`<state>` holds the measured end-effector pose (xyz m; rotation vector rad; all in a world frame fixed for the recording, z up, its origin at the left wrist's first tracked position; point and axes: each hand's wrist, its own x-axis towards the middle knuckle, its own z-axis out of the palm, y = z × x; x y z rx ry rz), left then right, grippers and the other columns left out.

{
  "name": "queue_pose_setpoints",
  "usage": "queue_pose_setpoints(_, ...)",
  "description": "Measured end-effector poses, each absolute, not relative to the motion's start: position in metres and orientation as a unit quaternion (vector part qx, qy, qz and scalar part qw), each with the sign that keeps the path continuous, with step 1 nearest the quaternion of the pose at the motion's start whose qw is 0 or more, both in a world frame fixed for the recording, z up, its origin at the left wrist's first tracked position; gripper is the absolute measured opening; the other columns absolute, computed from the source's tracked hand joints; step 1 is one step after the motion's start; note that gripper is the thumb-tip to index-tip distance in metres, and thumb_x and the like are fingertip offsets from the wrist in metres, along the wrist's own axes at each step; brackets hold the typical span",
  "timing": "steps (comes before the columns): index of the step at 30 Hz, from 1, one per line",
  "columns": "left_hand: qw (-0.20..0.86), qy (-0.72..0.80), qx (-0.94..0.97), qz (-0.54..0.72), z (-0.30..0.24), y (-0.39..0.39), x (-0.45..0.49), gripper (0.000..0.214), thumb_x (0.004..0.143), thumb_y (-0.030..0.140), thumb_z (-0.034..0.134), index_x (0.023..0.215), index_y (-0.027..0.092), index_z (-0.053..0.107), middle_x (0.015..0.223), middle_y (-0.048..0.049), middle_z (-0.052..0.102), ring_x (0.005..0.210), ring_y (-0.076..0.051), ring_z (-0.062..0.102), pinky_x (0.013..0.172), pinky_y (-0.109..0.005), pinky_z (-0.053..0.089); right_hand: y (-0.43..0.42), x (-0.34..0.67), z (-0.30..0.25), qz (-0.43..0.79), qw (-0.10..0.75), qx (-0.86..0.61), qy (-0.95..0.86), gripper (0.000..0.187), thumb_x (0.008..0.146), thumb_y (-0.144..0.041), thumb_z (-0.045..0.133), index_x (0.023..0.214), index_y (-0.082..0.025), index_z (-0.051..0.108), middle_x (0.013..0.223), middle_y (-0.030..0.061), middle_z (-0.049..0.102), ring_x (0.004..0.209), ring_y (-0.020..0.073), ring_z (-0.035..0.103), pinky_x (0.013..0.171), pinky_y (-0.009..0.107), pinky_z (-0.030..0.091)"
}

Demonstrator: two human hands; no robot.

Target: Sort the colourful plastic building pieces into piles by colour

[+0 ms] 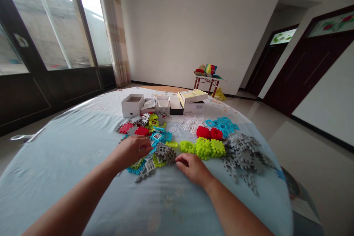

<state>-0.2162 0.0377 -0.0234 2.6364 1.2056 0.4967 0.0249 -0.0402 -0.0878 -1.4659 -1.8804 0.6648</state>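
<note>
My left hand point(137, 148) is over the mixed pile of plastic interlocking building pieces point(141, 131), its fingers curled in. Whatever its fingertips hold, if anything, is hidden. My right hand point(194, 169) rests low by the pile's right side, thumb and forefinger closed at the edge of a dark grey building piece point(170, 155). Around the hands lie blue window pieces point(156, 136), a light grey window piece point(150, 166) and a yellow-green piece point(172, 144). Stacked yellow-green pieces point(204, 148) and red pieces point(209, 132) sit beyond my right hand.
A heap of grey pieces point(245, 153) spreads at the right. White pieces point(193, 124) and blue pieces point(223, 127) lie further back. Several open boxes point(132, 106) line the far side of the round, cloth-covered table point(80, 147). A small table point(209, 77) stands by the wall.
</note>
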Motion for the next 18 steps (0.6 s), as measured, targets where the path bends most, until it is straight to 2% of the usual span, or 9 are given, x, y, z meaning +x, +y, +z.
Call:
queue_pose_setpoints(9, 0.143, 0.379, 0.914, 0.04, -0.033, 0.032, -0.215, 0.024, 0.064, 0.041, 0.059, 0.079, 0.024, 0.067, 0.081, -0.0026, 0.064, 0.077, -0.017, 0.054, 0.073, -0.027, 0.038, -0.04, 0.028, -0.09, 0.245, 0.321, -0.547, -0.733, 0.018, 0.078, -0.024, 0.052, 0.089, -0.017, 0.065, 0.078, 0.0028, 0.065, 0.069, 0.0126, 0.057, 0.063, 0.021, 0.043)
queue_pose_setpoints(14, 0.135, 0.395, 0.909, -0.007, -0.039, 0.029, -0.211, 0.021, 0.065, 0.035, 0.057, 0.08, 0.023, 0.065, 0.082, -0.0026, 0.064, 0.073, -0.017, 0.056, 0.065, -0.027, 0.039, -0.039, 0.028, -0.09, 0.243, 0.327, -0.544, -0.734, 0.018, 0.077, -0.023, 0.052, 0.089, -0.017, 0.065, 0.079, 0.0027, 0.066, 0.069, 0.0123, 0.057, 0.064, 0.021, 0.043)
queue_pose_setpoints(18, 0.094, 0.389, 0.916, -0.009, -0.04, 0.024, -0.206, 0.018, 0.067, 0.033, 0.053, 0.076, 0.022, 0.064, 0.081, -0.0047, 0.063, 0.074, -0.018, 0.055, 0.066, -0.028, 0.038, -0.039, 0.027, -0.09, 0.242, 0.327, -0.545, -0.733, 0.018, 0.078, -0.023, 0.052, 0.089, -0.017, 0.065, 0.079, 0.003, 0.066, 0.069, 0.0125, 0.057, 0.064, 0.021, 0.043)
